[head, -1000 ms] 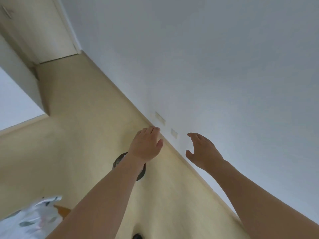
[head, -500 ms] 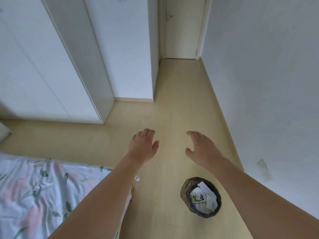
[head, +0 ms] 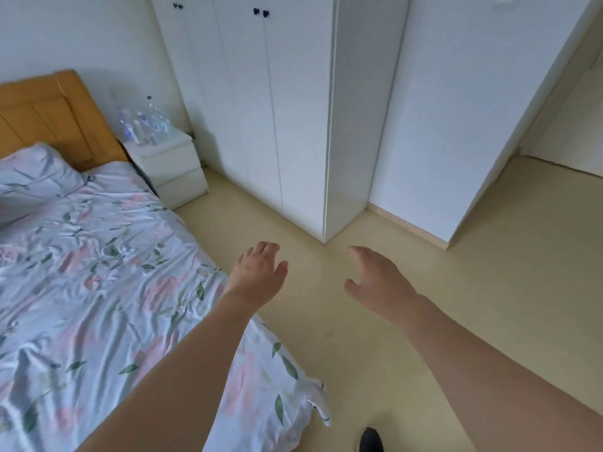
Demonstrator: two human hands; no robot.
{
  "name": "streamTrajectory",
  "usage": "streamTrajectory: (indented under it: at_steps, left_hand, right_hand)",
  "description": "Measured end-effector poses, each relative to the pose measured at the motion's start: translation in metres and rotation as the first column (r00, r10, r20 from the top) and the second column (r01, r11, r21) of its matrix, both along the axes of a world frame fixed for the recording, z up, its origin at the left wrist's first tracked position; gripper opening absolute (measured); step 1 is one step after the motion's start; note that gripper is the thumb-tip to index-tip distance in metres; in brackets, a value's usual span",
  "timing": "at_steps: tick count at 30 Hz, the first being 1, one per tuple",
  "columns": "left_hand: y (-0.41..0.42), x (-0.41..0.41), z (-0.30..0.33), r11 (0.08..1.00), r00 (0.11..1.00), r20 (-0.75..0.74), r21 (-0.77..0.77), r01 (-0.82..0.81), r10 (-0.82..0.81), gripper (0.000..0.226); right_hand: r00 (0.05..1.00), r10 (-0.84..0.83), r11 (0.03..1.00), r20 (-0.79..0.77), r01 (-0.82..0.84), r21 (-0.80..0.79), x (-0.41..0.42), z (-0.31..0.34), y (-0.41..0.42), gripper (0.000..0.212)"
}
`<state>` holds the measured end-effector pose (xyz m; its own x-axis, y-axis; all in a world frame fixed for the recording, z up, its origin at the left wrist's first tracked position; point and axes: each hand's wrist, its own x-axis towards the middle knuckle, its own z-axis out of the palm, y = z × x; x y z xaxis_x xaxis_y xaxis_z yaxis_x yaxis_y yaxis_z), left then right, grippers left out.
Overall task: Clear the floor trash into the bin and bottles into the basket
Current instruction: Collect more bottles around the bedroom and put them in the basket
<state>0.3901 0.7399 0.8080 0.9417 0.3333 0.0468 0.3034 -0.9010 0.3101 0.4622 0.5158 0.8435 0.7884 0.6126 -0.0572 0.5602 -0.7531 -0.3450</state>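
Ahead: floor [head: 440, 321] bare of trash, wardrobe [head: 277, 102] and bed [head: 98, 288] on either side. Far left, nightstand [head: 169, 164] carrying clear bottles [head: 143, 125]; no bin or basket in view. Nearer, left hand [head: 257, 275] and right hand [head: 378, 282] both wide, fingers relaxed, holding nothing, hovering over the floor. Probably scanning for leftovers. Best done slowly: sweep along the bed edge and wardrobe foot, then check whether those bottles belong in the basket.
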Motion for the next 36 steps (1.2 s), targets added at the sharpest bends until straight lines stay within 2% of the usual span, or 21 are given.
streamTrajectory:
  at_steps: [7,15,26,30,36]
  left_hand:
    - [0.068,0.114,0.024,0.976,0.976,0.016,-0.008,-0.217,0.217,0.044]
    - [0.152,0.207,0.021,0.914,0.915,-0.022,-0.034,-0.404,0.403,0.044]
    - [0.344,0.384,0.047,0.824,0.825,0.046,-0.108,-0.556,0.563,0.043]
    - [0.419,0.435,0.068,0.817,0.815,0.055,-0.076,-0.572,0.576,0.042]
    - [0.542,0.516,0.069,0.764,0.762,0.066,-0.103,-0.636,0.644,0.044]
  right_hand:
    - [0.972,0.235,0.972,0.020,-0.235,-0.006,0.170,0.021,0.088,0.061]
    - [0.890,0.456,0.889,-0.020,-0.457,-0.028,0.292,0.022,0.211,0.061]
    - [0.824,0.567,0.822,-0.011,-0.567,-0.051,0.482,0.056,0.432,0.060]
    - [0.807,0.591,0.807,0.001,-0.591,0.003,0.538,0.070,0.515,0.061]
    - [0.769,0.637,0.771,-0.061,-0.635,0.047,0.624,0.057,0.644,0.061]
